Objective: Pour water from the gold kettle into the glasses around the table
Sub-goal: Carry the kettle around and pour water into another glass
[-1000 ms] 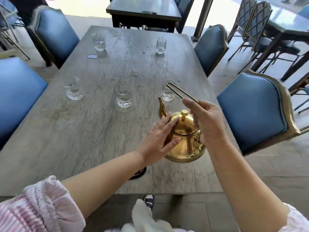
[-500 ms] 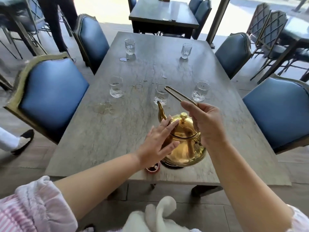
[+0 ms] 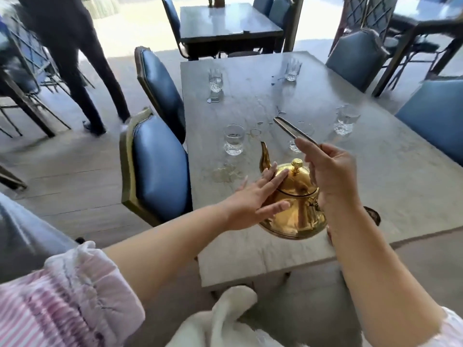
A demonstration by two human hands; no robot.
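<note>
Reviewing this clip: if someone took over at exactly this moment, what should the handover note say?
The left hand lies flat, fingers straight, against the gold kettle.
The right hand pinches the kettle's raised handle.
The kettle is upright near the table edge, with its spout towards the near-left glass. Nothing is pouring.
Other glasses: middle glass, right glass, far-left glass, far-right glass.
Done: all five seem to hold some water, though levels are hard to judge. A spill patch lies by the spout.
Left: probably check the levels and top up any short glass.
</note>
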